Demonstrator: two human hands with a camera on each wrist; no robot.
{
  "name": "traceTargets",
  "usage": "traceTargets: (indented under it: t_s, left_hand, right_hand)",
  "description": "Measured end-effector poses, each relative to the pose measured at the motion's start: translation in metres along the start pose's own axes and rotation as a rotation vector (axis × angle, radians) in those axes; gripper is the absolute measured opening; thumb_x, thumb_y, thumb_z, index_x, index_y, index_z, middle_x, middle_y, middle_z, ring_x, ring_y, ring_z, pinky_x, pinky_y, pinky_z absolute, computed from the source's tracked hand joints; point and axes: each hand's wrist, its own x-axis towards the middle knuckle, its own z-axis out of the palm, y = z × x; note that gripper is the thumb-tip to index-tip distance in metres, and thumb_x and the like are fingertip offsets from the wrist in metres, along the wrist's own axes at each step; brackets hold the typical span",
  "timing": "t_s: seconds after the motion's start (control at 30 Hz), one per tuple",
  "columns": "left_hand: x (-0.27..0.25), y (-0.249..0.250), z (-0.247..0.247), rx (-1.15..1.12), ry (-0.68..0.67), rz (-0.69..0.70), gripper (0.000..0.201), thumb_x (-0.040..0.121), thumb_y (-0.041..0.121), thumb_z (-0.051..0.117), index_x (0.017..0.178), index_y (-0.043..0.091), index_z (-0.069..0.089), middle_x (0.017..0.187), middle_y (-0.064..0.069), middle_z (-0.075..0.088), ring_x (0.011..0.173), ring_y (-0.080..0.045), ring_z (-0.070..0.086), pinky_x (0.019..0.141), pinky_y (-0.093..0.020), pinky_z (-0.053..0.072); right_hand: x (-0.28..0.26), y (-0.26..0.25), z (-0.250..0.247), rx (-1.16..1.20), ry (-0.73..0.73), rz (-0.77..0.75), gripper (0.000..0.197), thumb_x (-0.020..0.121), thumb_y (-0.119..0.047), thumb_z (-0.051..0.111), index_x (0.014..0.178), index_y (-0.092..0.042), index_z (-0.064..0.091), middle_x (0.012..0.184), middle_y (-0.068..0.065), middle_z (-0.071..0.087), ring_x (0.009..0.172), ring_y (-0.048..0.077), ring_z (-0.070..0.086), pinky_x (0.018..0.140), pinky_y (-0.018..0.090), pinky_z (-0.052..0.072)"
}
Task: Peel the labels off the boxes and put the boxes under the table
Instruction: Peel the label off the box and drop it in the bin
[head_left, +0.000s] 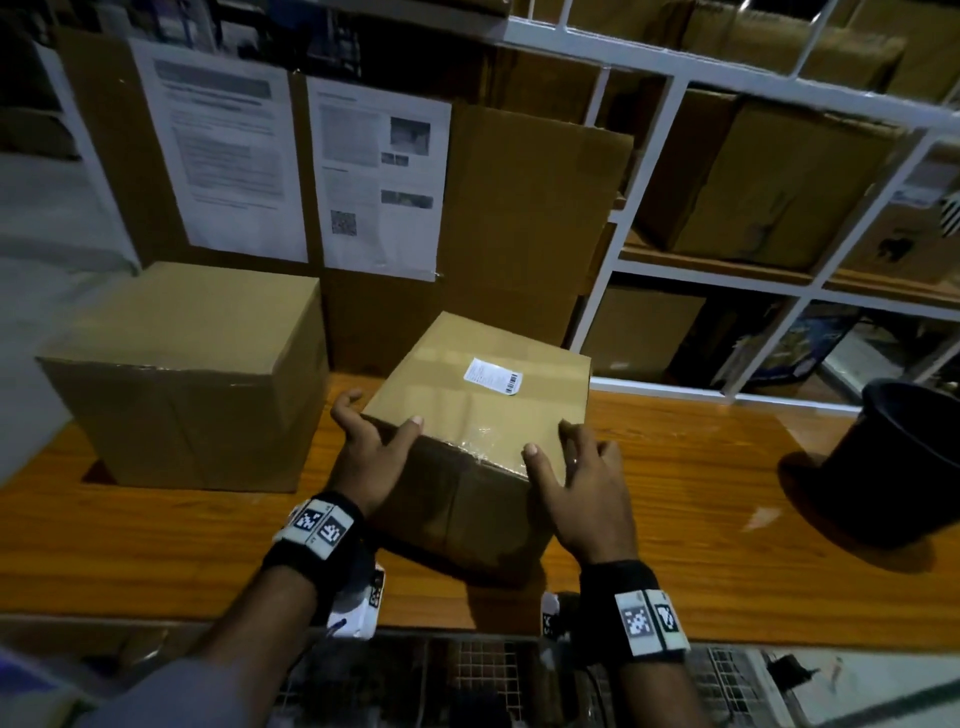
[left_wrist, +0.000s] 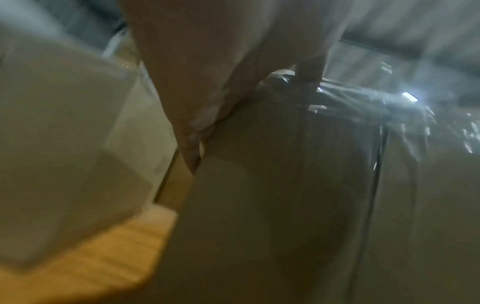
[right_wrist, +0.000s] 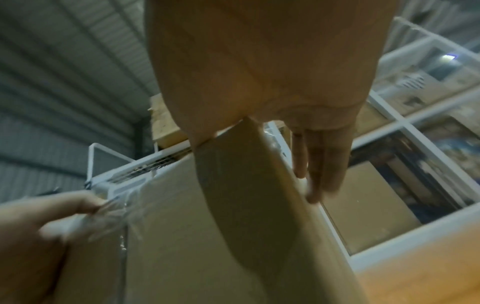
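Both hands grasp the box (head_left: 480, 415) near the table's (head_left: 691, 467) front edge: left hand (head_left: 371, 457) on its left corner, right hand (head_left: 584, 488) on its right. A barcoded label (head_left: 492, 375), print unreadable, sits on top. A second box (head_left: 192, 374) stands left, a black bin (head_left: 904, 457) right, shelves (head_left: 727, 291) behind.

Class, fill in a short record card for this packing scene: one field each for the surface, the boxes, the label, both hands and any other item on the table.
surface: wooden table
held box: cardboard, taped, between both hands
label: white, barcoded, on top of held box, not yet peeled
second box: to its left, apart, no label visible
left hand: grips the near left corner
right hand: grips the near right corner
other item: black bucket, far right
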Motion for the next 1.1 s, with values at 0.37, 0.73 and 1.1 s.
traceTargets:
  t_s: [0.37, 0.73, 1.1]
  left_hand:
    - [0.063, 0.014, 0.004, 0.122, -0.030, -0.110, 0.128, 0.078, 0.065, 0.074, 0.162, 0.013, -0.008, 0.156, -0.006, 0.048, 0.140, -0.029, 0.048, 0.120, -0.045, 0.035]
    - [0.070, 0.026, 0.008, 0.447, -0.152, 0.019, 0.116, 0.089, 0.071, 0.060, 0.159, 0.032, -0.024, 0.173, -0.013, 0.005, 0.155, -0.036, 0.023, 0.125, -0.051, 0.025]
    - [0.054, 0.054, 0.032, 1.011, -0.250, 0.198, 0.074, 0.102, 0.019, 0.041, 0.165, 0.035, 0.006, 0.173, 0.003, -0.014, 0.158, -0.027, -0.018, 0.126, -0.061, 0.000]
  right_hand:
    - [-0.028, -0.034, 0.007, -0.213, 0.027, -0.280, 0.047, 0.088, -0.080, 0.050, 0.094, -0.033, 0.049, 0.080, -0.009, 0.059, 0.083, 0.016, 0.055, 0.068, 0.041, 0.053]
    - [0.025, -0.055, -0.019, -0.371, -0.127, -0.299, 0.048, 0.091, -0.066, 0.063, 0.127, -0.034, 0.065, 0.117, -0.002, 0.059, 0.112, 0.018, 0.053, 0.091, 0.042, 0.054]
    - [0.049, -0.063, -0.001, -0.605, -0.208, -0.401, 0.072, 0.098, -0.068, 0.049, 0.160, -0.038, 0.027, 0.137, 0.007, 0.048, 0.123, 0.026, 0.046, 0.100, 0.048, 0.048]
